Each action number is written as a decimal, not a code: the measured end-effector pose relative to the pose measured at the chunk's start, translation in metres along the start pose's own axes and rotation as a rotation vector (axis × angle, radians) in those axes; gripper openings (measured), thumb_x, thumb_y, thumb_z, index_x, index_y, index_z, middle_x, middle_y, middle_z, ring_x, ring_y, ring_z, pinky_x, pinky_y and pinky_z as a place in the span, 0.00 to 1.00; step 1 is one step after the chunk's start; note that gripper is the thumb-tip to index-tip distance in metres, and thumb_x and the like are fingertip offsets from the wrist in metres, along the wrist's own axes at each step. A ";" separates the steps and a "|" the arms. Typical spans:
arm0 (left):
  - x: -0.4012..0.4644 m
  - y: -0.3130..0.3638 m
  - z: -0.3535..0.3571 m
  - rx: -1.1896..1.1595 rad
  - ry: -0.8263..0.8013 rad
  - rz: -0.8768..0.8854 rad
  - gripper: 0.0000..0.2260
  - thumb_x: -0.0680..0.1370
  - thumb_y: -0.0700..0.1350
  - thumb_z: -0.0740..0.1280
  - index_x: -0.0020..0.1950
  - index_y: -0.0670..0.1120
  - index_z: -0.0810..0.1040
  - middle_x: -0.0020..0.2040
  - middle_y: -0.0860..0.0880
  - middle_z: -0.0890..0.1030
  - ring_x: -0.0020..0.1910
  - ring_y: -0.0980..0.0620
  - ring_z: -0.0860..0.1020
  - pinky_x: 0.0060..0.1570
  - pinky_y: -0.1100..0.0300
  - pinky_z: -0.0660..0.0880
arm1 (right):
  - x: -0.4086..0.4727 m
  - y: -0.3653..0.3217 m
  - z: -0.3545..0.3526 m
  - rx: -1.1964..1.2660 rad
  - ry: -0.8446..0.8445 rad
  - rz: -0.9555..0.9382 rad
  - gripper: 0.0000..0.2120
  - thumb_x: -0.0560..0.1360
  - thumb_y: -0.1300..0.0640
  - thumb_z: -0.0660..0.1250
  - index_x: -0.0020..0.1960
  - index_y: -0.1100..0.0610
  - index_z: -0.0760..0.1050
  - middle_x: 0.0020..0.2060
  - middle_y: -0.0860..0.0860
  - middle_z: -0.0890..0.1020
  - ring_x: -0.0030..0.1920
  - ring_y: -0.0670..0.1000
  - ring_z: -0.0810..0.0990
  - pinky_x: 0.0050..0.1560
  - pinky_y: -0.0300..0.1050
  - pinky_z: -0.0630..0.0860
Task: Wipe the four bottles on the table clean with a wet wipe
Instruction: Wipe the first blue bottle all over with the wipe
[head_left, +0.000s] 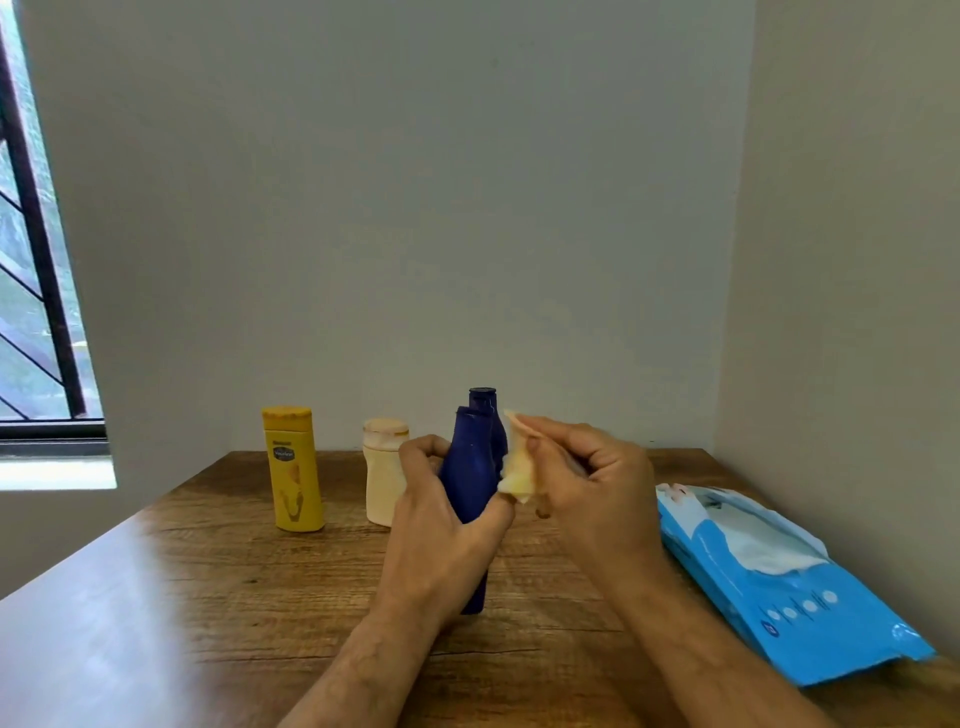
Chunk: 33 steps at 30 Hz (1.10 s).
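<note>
My left hand (441, 514) grips a dark blue bottle (470, 467) around its middle, holding it upright with its base near the table. My right hand (587, 478) pinches a crumpled, yellowish wet wipe (519, 467) against the bottle's right side. A second dark blue bottle (485, 402) stands right behind it, mostly hidden. A yellow bottle (293, 467) with a yellow cap stands at the left. A cream bottle (382, 473) stands between the yellow one and my left hand.
A blue pack of wet wipes (779, 587) lies open at the right edge of the wooden table (208, 597), a white wipe sticking out. Walls close in behind and on the right. A barred window (36, 291) is at the left.
</note>
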<state>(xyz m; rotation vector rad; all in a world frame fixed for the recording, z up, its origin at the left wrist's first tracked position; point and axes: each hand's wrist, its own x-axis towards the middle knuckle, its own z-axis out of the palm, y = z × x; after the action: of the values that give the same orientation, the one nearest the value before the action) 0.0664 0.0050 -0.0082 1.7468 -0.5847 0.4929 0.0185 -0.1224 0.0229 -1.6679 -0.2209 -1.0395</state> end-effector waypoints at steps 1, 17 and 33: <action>0.000 0.000 0.001 -0.028 -0.032 -0.017 0.22 0.73 0.50 0.74 0.57 0.55 0.63 0.47 0.51 0.79 0.38 0.54 0.79 0.37 0.58 0.79 | 0.002 -0.002 -0.002 0.072 0.034 0.074 0.13 0.76 0.59 0.69 0.49 0.41 0.82 0.41 0.38 0.85 0.41 0.42 0.83 0.34 0.34 0.78; 0.000 -0.009 -0.005 -0.517 -0.321 -0.010 0.16 0.67 0.53 0.63 0.52 0.57 0.82 0.40 0.40 0.83 0.35 0.40 0.81 0.35 0.49 0.80 | 0.006 -0.001 -0.008 0.119 -0.116 0.218 0.11 0.78 0.61 0.66 0.48 0.49 0.84 0.42 0.48 0.86 0.33 0.46 0.81 0.27 0.39 0.75; 0.001 0.006 -0.012 -0.776 -0.286 -0.365 0.24 0.76 0.59 0.58 0.53 0.40 0.80 0.34 0.42 0.78 0.22 0.49 0.74 0.21 0.60 0.73 | 0.012 0.001 -0.008 0.519 -0.215 0.519 0.11 0.77 0.61 0.65 0.56 0.62 0.81 0.39 0.56 0.85 0.31 0.50 0.79 0.24 0.41 0.72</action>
<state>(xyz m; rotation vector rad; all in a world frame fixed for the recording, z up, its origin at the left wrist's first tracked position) 0.0628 0.0157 0.0001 1.1315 -0.5404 -0.2340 0.0217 -0.1341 0.0310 -1.2575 -0.1655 -0.3672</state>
